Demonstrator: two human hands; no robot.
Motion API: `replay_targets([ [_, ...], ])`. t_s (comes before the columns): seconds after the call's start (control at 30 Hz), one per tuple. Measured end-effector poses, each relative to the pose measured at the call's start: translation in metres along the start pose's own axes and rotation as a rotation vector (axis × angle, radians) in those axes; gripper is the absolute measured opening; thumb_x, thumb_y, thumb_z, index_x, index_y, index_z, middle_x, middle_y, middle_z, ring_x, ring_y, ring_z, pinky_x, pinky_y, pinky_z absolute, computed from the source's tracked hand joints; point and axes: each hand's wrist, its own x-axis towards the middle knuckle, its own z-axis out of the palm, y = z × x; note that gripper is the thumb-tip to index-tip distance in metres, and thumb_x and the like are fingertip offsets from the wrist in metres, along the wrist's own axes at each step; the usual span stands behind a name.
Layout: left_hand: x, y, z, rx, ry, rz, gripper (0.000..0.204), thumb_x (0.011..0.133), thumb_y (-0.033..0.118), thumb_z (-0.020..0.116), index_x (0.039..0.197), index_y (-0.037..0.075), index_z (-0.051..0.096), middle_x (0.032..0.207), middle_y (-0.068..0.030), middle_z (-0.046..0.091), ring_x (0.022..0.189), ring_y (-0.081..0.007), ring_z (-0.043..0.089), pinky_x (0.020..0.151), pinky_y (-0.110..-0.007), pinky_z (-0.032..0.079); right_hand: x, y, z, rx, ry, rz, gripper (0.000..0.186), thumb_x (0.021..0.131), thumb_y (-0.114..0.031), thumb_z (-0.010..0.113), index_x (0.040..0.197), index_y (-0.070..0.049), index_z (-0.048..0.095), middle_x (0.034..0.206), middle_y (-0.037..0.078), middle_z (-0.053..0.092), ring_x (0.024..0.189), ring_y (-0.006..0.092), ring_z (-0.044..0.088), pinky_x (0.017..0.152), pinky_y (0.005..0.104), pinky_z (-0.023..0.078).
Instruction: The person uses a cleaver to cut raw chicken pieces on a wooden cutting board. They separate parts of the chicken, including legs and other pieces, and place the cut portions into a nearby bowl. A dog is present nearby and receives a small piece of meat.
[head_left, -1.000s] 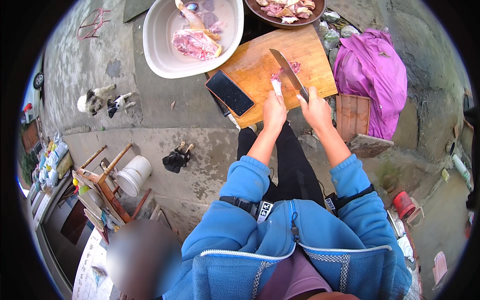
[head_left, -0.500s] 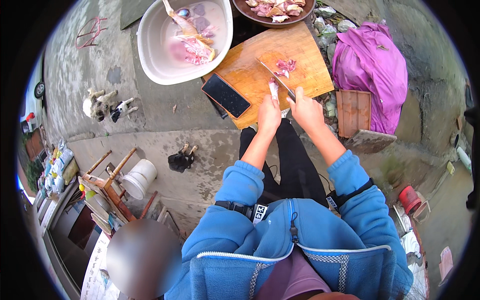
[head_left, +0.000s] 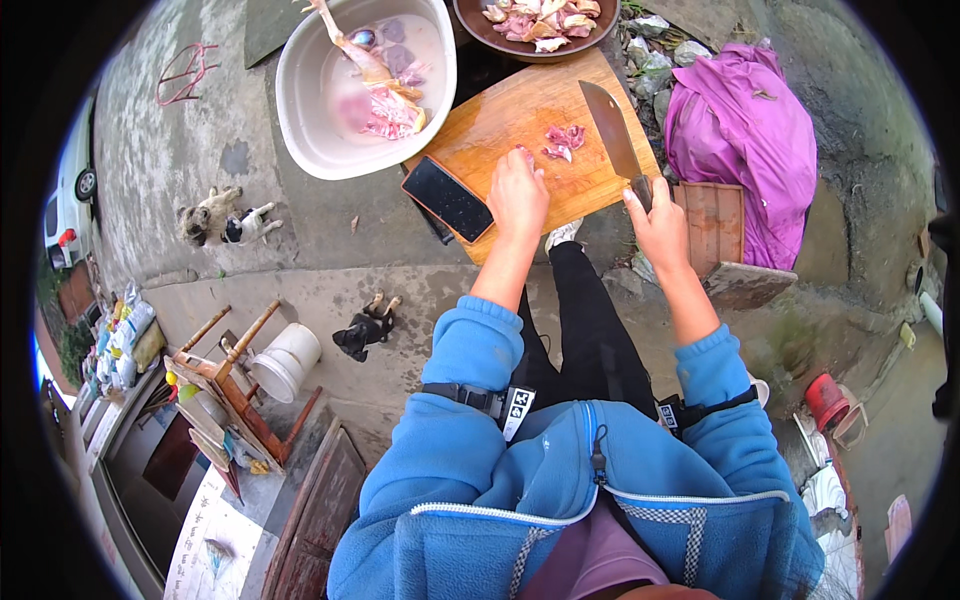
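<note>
Meat pieces (head_left: pixel 562 141), pink and raw, lie in a small heap near the middle of the wooden cutting board (head_left: pixel 500 120), which rests on the concrete ground in front of the person. The left hand (head_left: pixel 518 192) rests palm down on the board just beside the heap, fingers curled loosely toward it and gripping nothing; whether the fingertips touch the meat cannot be told. The right hand (head_left: pixel 658 222) is closed around the dark handle of a cleaver (head_left: pixel 611 128), whose broad blade stretches over the board's right part, just to the right of the meat and pointing away from the person. A black phone (head_left: pixel 447 199) lies flat on the near left corner of the board, close to the left wrist. Beyond the board's left edge stands a white basin (head_left: pixel 300 110) holding pale water and larger cuts of raw meat. At the far edge sits a dark brown bowl (head_left: pixel 478 22) filled with cut pieces. A purple cloth (head_left: pixel 745 130) is bundled on the ground to the right of the board, beside a small wooden stool (head_left: pixel 715 220). Both forearms show bare below pushed-up blue sleeves.
</note>
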Motion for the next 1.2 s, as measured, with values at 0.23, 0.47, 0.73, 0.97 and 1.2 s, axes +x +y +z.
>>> replay_targets([
  [0.23,0.052,0.015,0.022,0.201,-0.060,0.680,0.031,0.079,0.009,0.050,0.109,0.016,0.056,0.112,-0.0143,0.046,0.107,-0.0320,0.045,0.079,-0.046,0.046,-0.010,0.018,-0.014,0.018,-0.027,0.068,0.034,0.087,-0.036,0.058,0.099,-0.005,0.048,0.073,0.021,0.063,0.071,0.0402,0.062,0.059,0.0467,0.046],
  [0.47,0.062,0.020,0.021,0.018,-0.185,0.578,0.013,0.075,0.005,0.056,0.088,0.008,0.057,0.093,-0.0122,0.050,0.092,-0.0285,0.052,0.074,-0.038,0.047,-0.009,0.024,-0.021,0.062,-0.048,0.147,0.032,0.087,-0.033,0.059,0.100,-0.005,0.050,0.073,0.019,0.063,0.071,0.0373,0.063,0.061,0.0426,0.046],
  [0.73,0.106,0.054,-0.025,-0.555,0.159,0.341,0.013,0.070,-0.001,0.062,0.082,0.004,0.061,0.083,-0.0068,0.051,0.067,-0.0143,0.054,0.065,-0.028,0.046,0.001,0.022,-0.030,0.125,-0.060,0.190,0.031,0.086,-0.030,0.060,0.101,-0.004,0.050,0.070,0.016,0.062,0.064,0.0317,0.062,0.059,0.0393,0.045],
  [0.97,0.169,0.057,-0.042,-0.157,0.469,0.355,0.042,0.072,0.000,0.063,0.113,0.001,0.056,0.119,-0.0185,0.048,0.101,-0.0270,0.057,0.084,-0.033,0.049,0.005,0.019,-0.033,0.114,-0.040,0.101,0.030,0.086,-0.029,0.060,0.100,-0.004,0.050,0.068,0.016,0.062,0.062,0.0321,0.062,0.057,0.0394,0.045],
  [1.2,0.038,0.012,-0.018,-0.376,0.261,-0.013,0.024,0.076,0.006,0.065,0.098,0.002,0.056,0.092,-0.0104,0.055,0.084,-0.0213,0.057,0.071,-0.033,0.049,0.010,0.022,-0.026,0.129,-0.072,0.115,0.031,0.087,-0.030,0.059,0.099,-0.004,0.050,0.066,0.015,0.060,0.062,0.0316,0.062,0.056,0.0391,0.045],
])
